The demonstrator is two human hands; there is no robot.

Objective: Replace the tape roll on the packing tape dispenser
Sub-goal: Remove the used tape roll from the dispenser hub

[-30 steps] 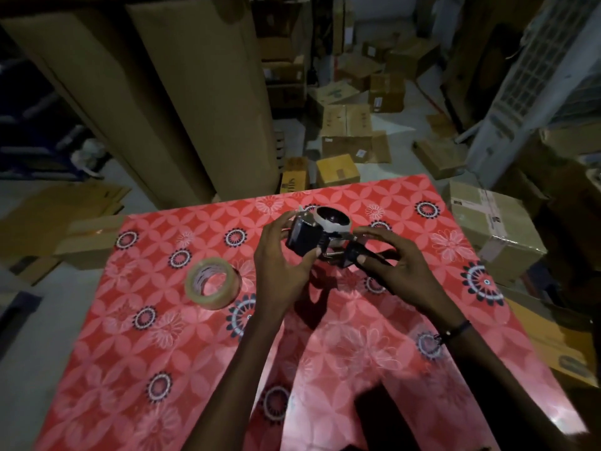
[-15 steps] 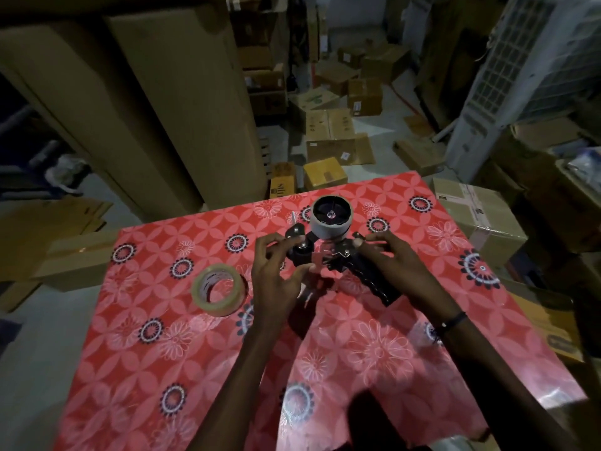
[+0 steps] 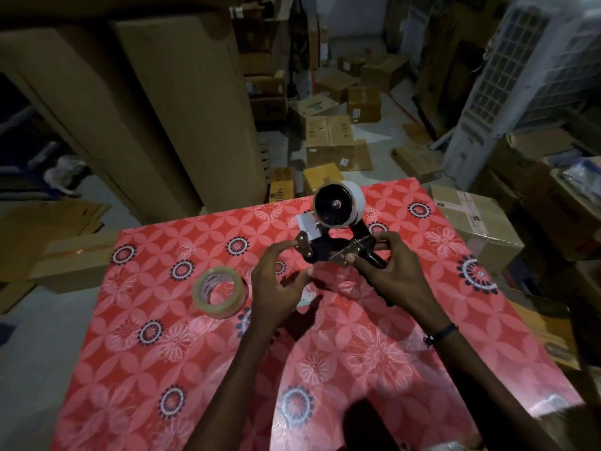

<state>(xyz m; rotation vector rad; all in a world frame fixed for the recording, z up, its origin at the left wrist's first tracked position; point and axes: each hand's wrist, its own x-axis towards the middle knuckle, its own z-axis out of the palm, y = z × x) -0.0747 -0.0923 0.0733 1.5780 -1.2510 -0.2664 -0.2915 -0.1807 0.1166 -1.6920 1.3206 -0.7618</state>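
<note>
**Q:** Looking down from the head camera, what is being held, and why that way?

**A:** A black tape dispenser [image 3: 335, 236] is held up over a bench [image 3: 422, 369] covered in a red flowered cloth. Its hub faces the camera, wearing what looks like a bare white core [image 3: 353, 203]. My guess is that it is turned this way so the spent core can be reached and pulled off.

**Q:** Where is the new roll?

**A:** A full roll [image 3: 219, 291] of clear tape lies flat on the bench, near the left hand and apart from the dispenser, probably parked within easy reach.

**Q:** How are the hands posed?

**A:** The right hand [image 3: 387, 275] grips the dispenser's handle from below, fingers curled round it, forearm angling in from the lower right with a dark band at the wrist. The left hand [image 3: 276, 278] pinches the front end of the frame, near the metal plate, with thumb and forefinger; the other fingers spread loosely beneath. Both forearms reach forward and meet at the tool.

**Q:** Anything around the bench?

**A:** Cardboard boxes [image 3: 328, 141] scattered on the floor beyond, in dim light.
</note>
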